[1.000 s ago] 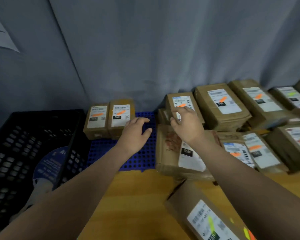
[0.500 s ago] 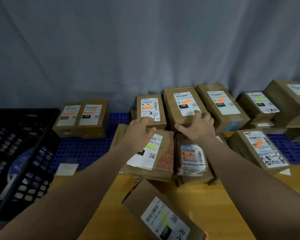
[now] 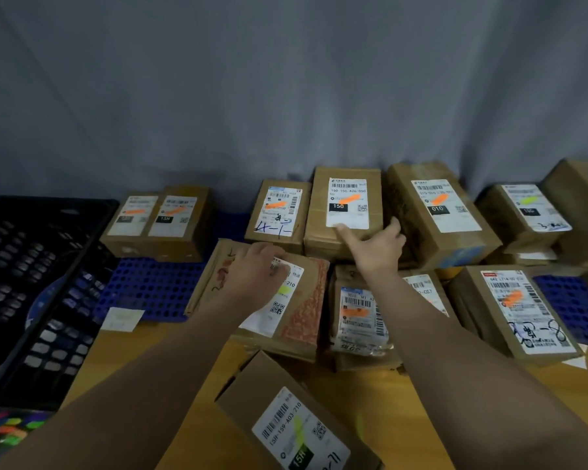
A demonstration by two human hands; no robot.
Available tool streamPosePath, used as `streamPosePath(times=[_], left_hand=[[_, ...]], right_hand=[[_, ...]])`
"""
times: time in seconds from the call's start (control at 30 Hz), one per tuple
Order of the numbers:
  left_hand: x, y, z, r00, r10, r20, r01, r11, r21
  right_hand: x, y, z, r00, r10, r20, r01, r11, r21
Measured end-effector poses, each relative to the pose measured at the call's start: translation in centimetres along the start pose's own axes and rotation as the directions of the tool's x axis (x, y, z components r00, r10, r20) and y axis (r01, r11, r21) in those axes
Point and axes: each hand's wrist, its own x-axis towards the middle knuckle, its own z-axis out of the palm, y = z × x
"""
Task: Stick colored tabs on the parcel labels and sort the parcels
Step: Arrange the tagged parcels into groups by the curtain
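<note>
Brown cardboard parcels with white labels crowd the back of the wooden table. My right hand [image 3: 375, 245] grips the near edge of the upright parcel marked 150 [image 3: 345, 184], which carries an orange tab. My left hand [image 3: 252, 273] rests flat on the label of a flat patterned parcel [image 3: 306, 310] with a yellow-green tab. A parcel marked 15H [image 3: 269, 388] with a yellow-green tab lies nearest me. Most other labels show orange tabs.
A black plastic crate [image 3: 31, 283] stands at the left. Blue perforated mats [image 3: 150, 286] lie under the parcels. Two small parcels [image 3: 160, 228] sit at the back left. A white paper slip [image 3: 123, 318] lies by the mat, and colored tabs [image 3: 4, 432] are at the bottom left. A grey curtain hangs behind.
The view has swung right. My left hand moved from the blue mat onto the flat patterned parcel. My right hand shifted from a smaller parcel to the parcel marked 150.
</note>
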Motion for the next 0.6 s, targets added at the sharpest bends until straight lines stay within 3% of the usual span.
streamPosePath(times=[0.1, 0.3, 0.47, 0.6], left_hand=[[1.1, 1.6, -0.1, 0.999, -0.052, 0.007, 0.052, 0.998, 0.028], [3.7, 4.5, 0.3, 0.969, -0.021, 0.248, 0.104, 0.939, -0.327], [3.6, 5.4, 0.0, 0.985, -0.028, 0.17, 0.114, 0.844, -0.523], [3.6, 5.7, -0.5, 0.995, -0.031, 0.094, 0.085, 0.753, -0.652]], right_hand=[[0.3, 0.8, 0.0, 0.993, 0.105, 0.055, -0.108, 0.992, 0.071], [1.3, 1.0, -0.9, 0.96, 0.217, 0.175, -0.242, 0.96, 0.142], [0.8, 0.6, -1.5, 0.951, 0.193, 0.242, -0.262, 0.918, 0.299], [-0.2, -0.1, -1.3, 0.988, 0.104, 0.117, -0.14, 0.92, 0.365]])
